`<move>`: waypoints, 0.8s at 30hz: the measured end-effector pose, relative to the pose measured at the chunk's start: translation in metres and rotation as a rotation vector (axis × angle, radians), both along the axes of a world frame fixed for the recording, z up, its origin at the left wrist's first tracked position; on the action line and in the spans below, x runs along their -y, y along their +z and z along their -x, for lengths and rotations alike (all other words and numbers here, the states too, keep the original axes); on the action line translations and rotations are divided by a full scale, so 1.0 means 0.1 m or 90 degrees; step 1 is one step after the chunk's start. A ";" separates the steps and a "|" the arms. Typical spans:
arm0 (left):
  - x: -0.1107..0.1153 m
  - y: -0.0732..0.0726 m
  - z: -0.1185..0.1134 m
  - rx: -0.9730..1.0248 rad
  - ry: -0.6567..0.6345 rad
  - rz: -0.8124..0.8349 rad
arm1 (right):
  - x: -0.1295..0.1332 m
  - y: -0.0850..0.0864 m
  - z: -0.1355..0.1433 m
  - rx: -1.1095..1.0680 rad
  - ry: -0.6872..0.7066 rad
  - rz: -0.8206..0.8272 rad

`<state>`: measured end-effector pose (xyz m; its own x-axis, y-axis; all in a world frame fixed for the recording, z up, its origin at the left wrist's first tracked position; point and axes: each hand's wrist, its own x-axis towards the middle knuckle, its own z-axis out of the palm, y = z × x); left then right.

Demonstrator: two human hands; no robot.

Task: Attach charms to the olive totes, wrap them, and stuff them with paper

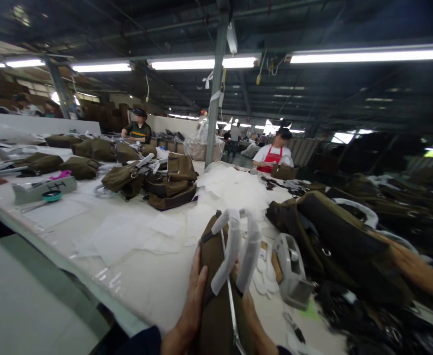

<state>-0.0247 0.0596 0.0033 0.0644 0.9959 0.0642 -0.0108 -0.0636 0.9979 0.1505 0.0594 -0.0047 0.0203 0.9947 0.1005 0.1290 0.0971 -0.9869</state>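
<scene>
Head view: hands (193,296) (both) on brown bag (215,315)

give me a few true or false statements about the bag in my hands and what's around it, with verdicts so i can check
1. The left hand and right hand hold the olive-brown bag from either side. True.
2. The bag's handles are bare. False: they are covered in white wrapping.
3. White sheets lie spread on the table beyond the bag. True.
4. The grey tape dispenser nearest the bag stands by the left hand. False: it is on the right-hand side.
5. A person in a red apron is beyond the white sheets. True.
6. All the ceiling lights are off. False: several ceiling lights are lit.
</scene>
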 end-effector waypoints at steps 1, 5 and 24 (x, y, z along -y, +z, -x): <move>0.01 -0.03 -0.02 0.002 -0.001 -0.009 | 0.00 0.01 0.04 -0.006 0.015 -0.023; 0.02 -0.10 0.03 -0.001 -0.005 0.005 | 0.03 0.19 0.04 -0.014 0.009 -0.013; -0.64 1.54 0.09 -0.223 -0.038 -0.407 | -0.28 2.13 -0.11 0.024 0.296 -0.015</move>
